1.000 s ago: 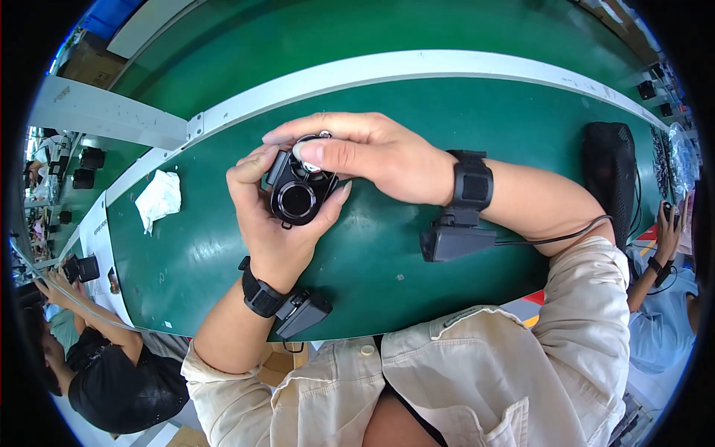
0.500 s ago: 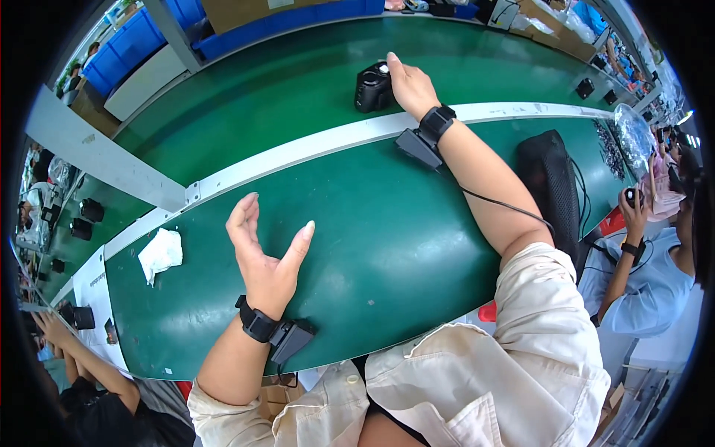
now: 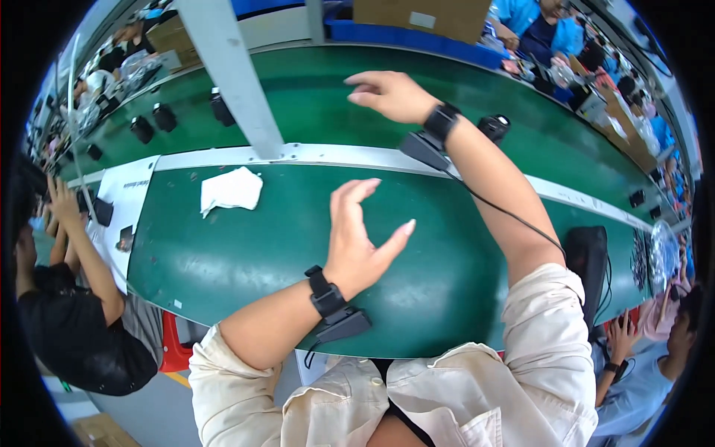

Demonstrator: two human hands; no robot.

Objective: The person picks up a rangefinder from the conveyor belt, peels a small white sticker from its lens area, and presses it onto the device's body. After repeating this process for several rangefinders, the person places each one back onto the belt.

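I see my right hand (image 3: 387, 95) stretched out flat and empty over the far green belt (image 3: 313, 97), with the small black camera (image 3: 494, 127) lying on the belt just beside my right wrist, and my left hand (image 3: 357, 238) hovering open and empty over the near green table (image 3: 246, 253). My worry is the wrist cable: drawing that arm back carelessly could knock the camera.

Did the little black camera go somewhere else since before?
Yes. It left the hands over the near green table and now sits beyond the white rail on the far belt, right of the right hand: black camera.
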